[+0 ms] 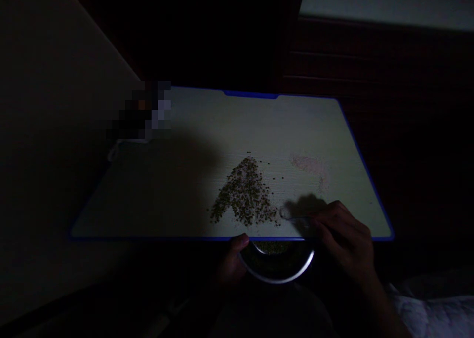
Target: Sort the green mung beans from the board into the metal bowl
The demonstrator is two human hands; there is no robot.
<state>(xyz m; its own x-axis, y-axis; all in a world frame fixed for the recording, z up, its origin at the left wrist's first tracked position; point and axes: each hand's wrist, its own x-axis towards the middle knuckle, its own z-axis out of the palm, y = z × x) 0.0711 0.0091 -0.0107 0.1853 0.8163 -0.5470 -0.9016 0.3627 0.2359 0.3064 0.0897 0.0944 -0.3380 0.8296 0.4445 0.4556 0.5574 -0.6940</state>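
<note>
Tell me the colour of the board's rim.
The rim is blue; it shows best in the head view.

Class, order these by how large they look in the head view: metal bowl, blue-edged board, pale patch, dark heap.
1. Blue-edged board
2. Dark heap and metal bowl: too alike to rank, with the bowl partly hidden
3. Pale patch

Seed pile (246, 192) on board (240, 120), pale grains (309, 165) right, bowl (276, 274) before board's near edge
</note>
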